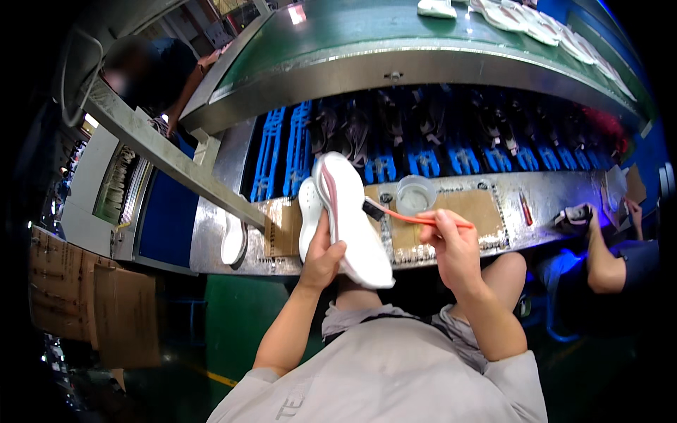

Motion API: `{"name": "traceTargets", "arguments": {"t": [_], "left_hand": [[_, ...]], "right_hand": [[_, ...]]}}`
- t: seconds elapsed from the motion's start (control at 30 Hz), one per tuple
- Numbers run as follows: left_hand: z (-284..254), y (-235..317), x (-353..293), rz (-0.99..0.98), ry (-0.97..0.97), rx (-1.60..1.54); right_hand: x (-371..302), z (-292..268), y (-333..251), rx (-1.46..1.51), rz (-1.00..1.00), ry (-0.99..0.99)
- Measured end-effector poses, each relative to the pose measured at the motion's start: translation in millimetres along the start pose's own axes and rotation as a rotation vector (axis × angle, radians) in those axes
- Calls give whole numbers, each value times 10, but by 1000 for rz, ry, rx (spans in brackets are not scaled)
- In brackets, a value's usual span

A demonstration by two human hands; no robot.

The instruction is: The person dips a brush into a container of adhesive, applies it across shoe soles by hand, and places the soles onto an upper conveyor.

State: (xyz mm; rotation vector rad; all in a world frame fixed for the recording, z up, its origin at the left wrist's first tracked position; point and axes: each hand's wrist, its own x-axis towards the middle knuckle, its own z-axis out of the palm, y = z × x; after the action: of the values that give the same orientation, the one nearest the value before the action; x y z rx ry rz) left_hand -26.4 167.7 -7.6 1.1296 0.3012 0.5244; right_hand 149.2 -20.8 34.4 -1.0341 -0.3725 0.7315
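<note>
My left hand (324, 255) is closed around a white shoe sole (360, 236) with a pink stripe along its side, held tilted above the bench edge. Just behind it, on the left, shows another white sole (308, 215); whether my fingers also grip it is hidden. In my right hand (455, 248) is a brush (409, 218) with an orange-red handle. Its dark bristles are at the right edge of the striped sole. A clear round tub (416, 195) stands behind the brush on the bench.
Cardboard (451, 220) covers part of the metal bench, where a white sole (233, 240) and a red-handled tool (526, 210) lie. Blue racks (423, 161) with dark shoe uppers run behind. A green conveyor (367, 42) carries white soles. Co-workers sit right and stand far left.
</note>
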Motion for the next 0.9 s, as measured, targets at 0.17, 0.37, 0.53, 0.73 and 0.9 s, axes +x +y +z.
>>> {"name": "traceTargets", "arguments": {"t": [0.17, 0.37, 0.53, 0.73, 0.9], "left_hand": [[-76, 131, -85, -382, -134, 144], [397, 1318, 1008, -39, -374, 374], [377, 2404, 3065, 292, -192, 253], [-22, 2182, 2985, 847, 289, 642], [-165, 1316, 1678, 830, 297, 1185]], "right_hand": [[-116, -594, 18, 41, -116, 192], [-308, -1024, 10, 80, -150, 421], [-397, -1039, 77, 58, -136, 377], [-415, -1023, 285, 51, -118, 307], [-355, -1021, 381, -20, -61, 283]]}}
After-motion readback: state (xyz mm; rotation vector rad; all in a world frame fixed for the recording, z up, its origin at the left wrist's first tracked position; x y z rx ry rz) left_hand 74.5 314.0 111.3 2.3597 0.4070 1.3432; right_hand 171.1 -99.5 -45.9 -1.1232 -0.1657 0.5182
